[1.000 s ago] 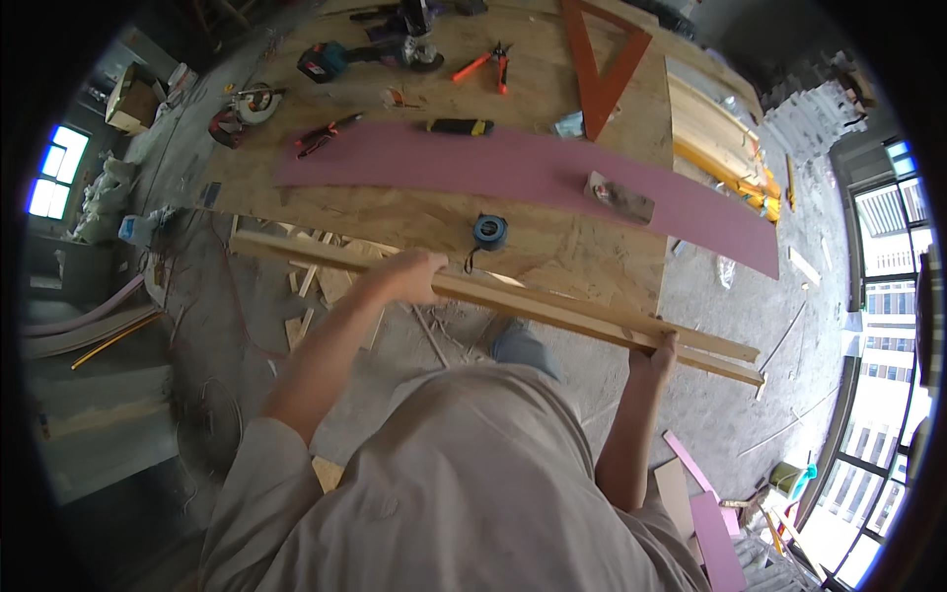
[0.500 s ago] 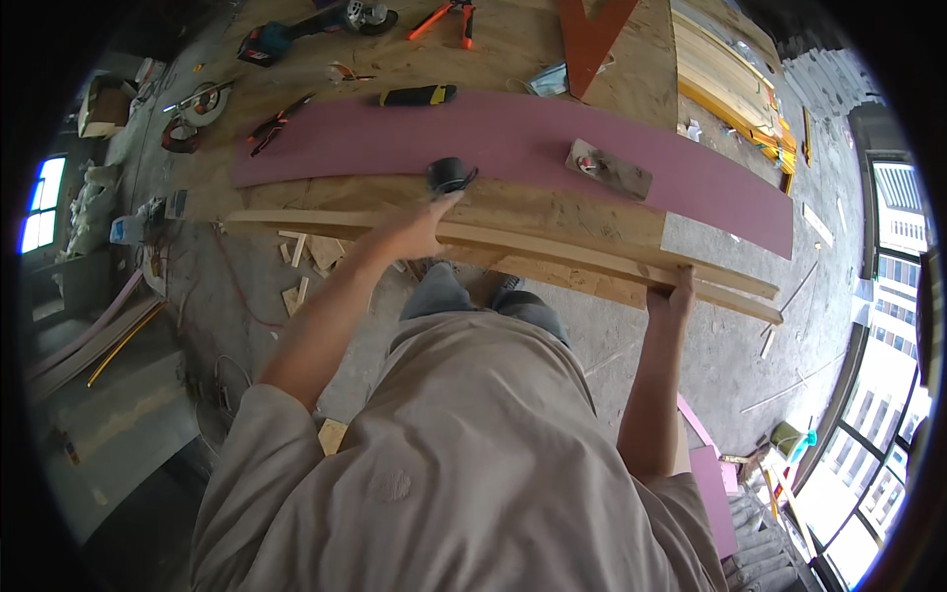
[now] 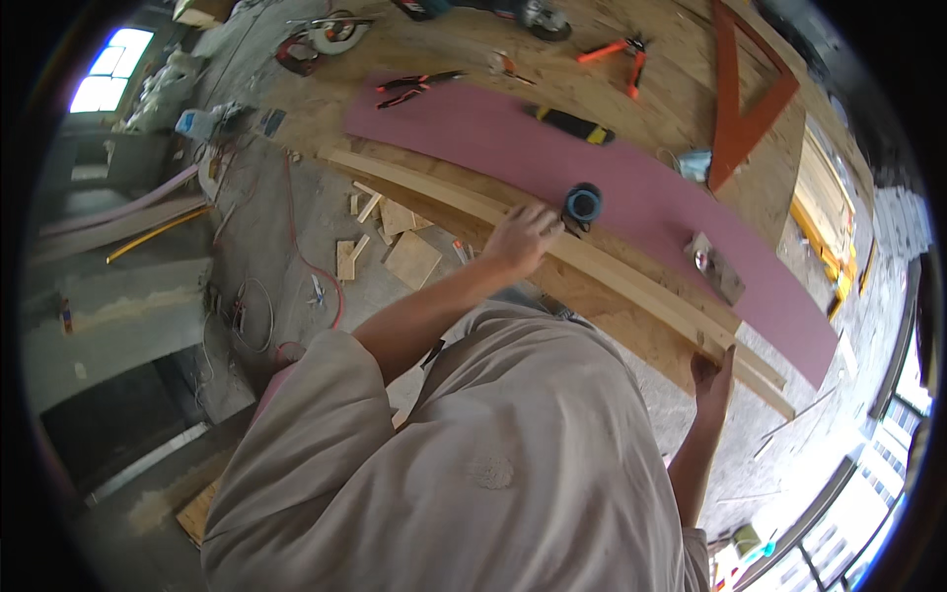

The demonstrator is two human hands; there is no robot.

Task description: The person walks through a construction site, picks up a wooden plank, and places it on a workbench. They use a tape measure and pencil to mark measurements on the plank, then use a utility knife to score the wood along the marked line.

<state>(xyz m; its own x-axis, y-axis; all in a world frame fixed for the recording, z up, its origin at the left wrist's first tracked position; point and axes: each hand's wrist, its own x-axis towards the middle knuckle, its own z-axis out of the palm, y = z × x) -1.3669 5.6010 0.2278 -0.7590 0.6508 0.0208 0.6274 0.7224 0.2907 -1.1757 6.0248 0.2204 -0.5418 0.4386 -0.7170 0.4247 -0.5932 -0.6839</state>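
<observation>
**Two pale wooden strips (image 3: 631, 283) held lengthwise near the edge of a table (image 3: 671, 118)**

The strips are long, straight and light-coloured, with squared edges; they run from the far left down to the near right. Toward the right they show as two separate pieces with a narrow gap between, their ends reaching out over the floor beyond the table.

The right hand (image 3: 712, 377) is clamped on the strips near that end, thumb on the upper side. The left hand (image 3: 525, 240) lies across them farther left, fingers bent and slightly blurred — whether it grips or merely rests cannot be told. It hides a short length of wood.

Just beside its fingertips stands a round blue-and-black tape measure (image 3: 583, 204), the closest obstacle. On the far side of the strips lies a long pink sheet (image 3: 651, 187), bearing black-and-red pliers (image 3: 419, 82) at left, a yellow-and-black tool (image 3: 572, 125) near its middle and a small greyish plate (image 3: 720, 276) at right. Farther off are red-handled pliers (image 3: 636, 76) and an orange triangle (image 3: 727, 99), with a pale blue mask (image 3: 694, 164) beside it. Wood offcuts (image 3: 412, 259) lie on the floor at left, near a red cable (image 3: 291, 207).
</observation>
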